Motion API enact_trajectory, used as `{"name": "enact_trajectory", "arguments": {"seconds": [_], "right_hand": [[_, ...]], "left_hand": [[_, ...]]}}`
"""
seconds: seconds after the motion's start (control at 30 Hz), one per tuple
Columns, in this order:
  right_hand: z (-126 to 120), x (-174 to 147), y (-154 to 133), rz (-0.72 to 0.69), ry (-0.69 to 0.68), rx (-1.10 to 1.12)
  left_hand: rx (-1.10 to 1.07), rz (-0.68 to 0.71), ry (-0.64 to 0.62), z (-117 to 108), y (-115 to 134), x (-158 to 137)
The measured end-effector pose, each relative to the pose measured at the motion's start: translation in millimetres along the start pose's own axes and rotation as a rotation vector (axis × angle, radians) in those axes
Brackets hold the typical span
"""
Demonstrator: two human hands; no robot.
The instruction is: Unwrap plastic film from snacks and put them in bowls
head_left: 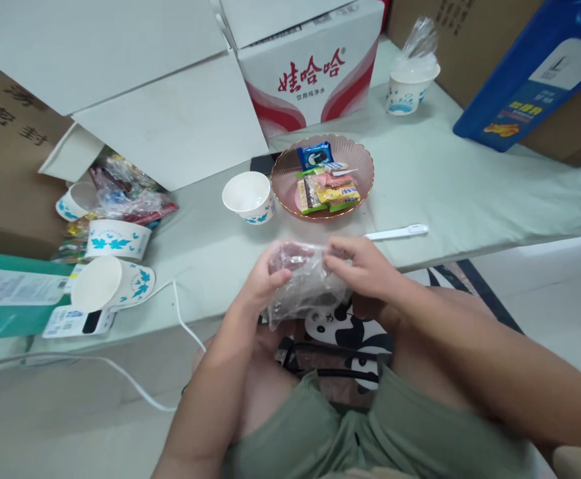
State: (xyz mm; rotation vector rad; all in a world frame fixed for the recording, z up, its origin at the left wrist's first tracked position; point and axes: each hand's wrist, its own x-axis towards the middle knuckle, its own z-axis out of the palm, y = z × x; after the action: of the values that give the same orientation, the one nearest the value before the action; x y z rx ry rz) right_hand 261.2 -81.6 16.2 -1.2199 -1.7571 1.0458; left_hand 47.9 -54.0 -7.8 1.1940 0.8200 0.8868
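Observation:
Between my two hands is a clear plastic bag (310, 283), crumpled and held above my lap at the table's front edge. My left hand (269, 274) grips its left side, thumb over the film. With bent fingers, my right hand (357, 263) pinches the upper right part of the bag. Just beyond the hands stand a white paper cup (248, 193) and a pink scalloped bowl (365, 183) with several small wrapped snacks in it. A white plastic stick (397, 232) lies right of my hands, its left end hidden behind the right one.
Several paper cups and wrapped packets (135, 203) crowd the left, beside a white power bank (78, 322) with a cable (183, 316). At the back are a white-and-red carton (315, 80), a film-topped cup (410, 86) and a tall blue package (530, 86).

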Motion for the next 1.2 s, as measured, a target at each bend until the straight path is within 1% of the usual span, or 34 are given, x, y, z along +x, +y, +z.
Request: {"name": "enact_trajectory", "arguments": {"seconds": [0.03, 0.07, 0.1, 0.17, 0.23, 0.3, 0.33, 0.4, 0.47, 0.53, 0.63, 0.7, 0.8, 0.9, 0.97, 1.03, 1.07, 1.1, 1.13, 1.17, 1.2], "right_hand": [[0.1, 4.1, 1.9, 0.105, 0.032, 0.108], [0.0, 8.0, 4.3, 0.190, 0.083, 0.216], [-0.2, 11.4, 7.1, 0.256, 0.142, 0.317], [-0.8, 15.5, 12.6, 0.346, 0.271, 0.484], [-1.9, 15.6, 16.5, 0.386, 0.359, 0.619], [-2.8, 13.1, 17.5, 0.387, 0.387, 0.743], [-2.9, 11.5, 17.0, 0.384, 0.374, 0.792], [-2.1, 8.7, 14.8, 0.396, 0.283, 0.832], [0.0, 6.7, 12.1, 0.412, 0.159, 0.798], [2.7, 5.3, 10.4, 0.416, 0.089, 0.740], [5.2, 3.8, 10.2, 0.407, 0.117, 0.629], [4.7, 3.2, 10.6, 0.388, 0.123, 0.574], [-0.2, 2.7, 9.8, 0.335, 0.130, 0.657], [-9.1, 1.5, 8.1, 0.281, 0.094, 0.730], [-14.3, 0.3, 8.1, 0.244, 0.010, 0.650], [-16.3, -0.6, 9.7, 0.228, -0.068, 0.423], [-15.9, -0.9, 11.1, 0.234, -0.071, 0.279], [-14.8, -0.9, 12.6, 0.240, -0.040, 0.155], [-13.2, -0.7, 14.2, 0.241, 0.014, 0.081], [-11.5, -0.3, 15.8, 0.240, 0.079, 0.070], [-9.8, 0.1, 17.2, 0.240, 0.128, 0.113]], "left_hand": [[-0.028, -0.097, -0.023, 0.7, -2.2, 3.2], [-0.029, -0.158, -0.024, 1.4, -4.4, 6.7], [-0.021, -0.183, -0.004, 1.9, -6.2, 10.0], [-0.019, -0.170, 0.078, 2.5, -8.1, 15.4], [-0.067, -0.155, 0.163, 3.1, -7.0, 18.4], [-0.132, -0.176, 0.211, 4.4, -4.3, 19.3], [-0.161, -0.188, 0.217, 5.4, -2.9, 19.1], [-0.195, -0.192, 0.203, 7.7, -0.9, 18.1], [-0.200, -0.181, 0.166, 9.6, -0.5, 16.5], [-0.178, -0.193, 0.114, 10.2, -1.2, 14.9], [-0.132, -0.242, 0.047, 7.8, -2.6, 12.9], [-0.138, -0.236, 0.046, 4.6, -2.3, 12.2], [-0.207, -0.193, 0.071, -1.6, 1.1, 12.5], [-0.234, -0.198, 0.053, -8.5, 6.5, 14.6], [-0.223, -0.213, 0.038, -12.5, 8.9, 16.6], [-0.168, -0.213, 0.044, -15.1, 9.0, 18.1], [-0.111, -0.209, 0.047, -15.8, 8.4, 18.4], [-0.043, -0.203, 0.048, -16.1, 7.4, 18.5], [0.025, -0.200, 0.040, -16.2, 6.3, 18.2], [0.080, -0.200, 0.018, -16.0, 5.3, 17.9], [0.116, -0.205, -0.016, -15.9, 4.4, 17.6]]}}
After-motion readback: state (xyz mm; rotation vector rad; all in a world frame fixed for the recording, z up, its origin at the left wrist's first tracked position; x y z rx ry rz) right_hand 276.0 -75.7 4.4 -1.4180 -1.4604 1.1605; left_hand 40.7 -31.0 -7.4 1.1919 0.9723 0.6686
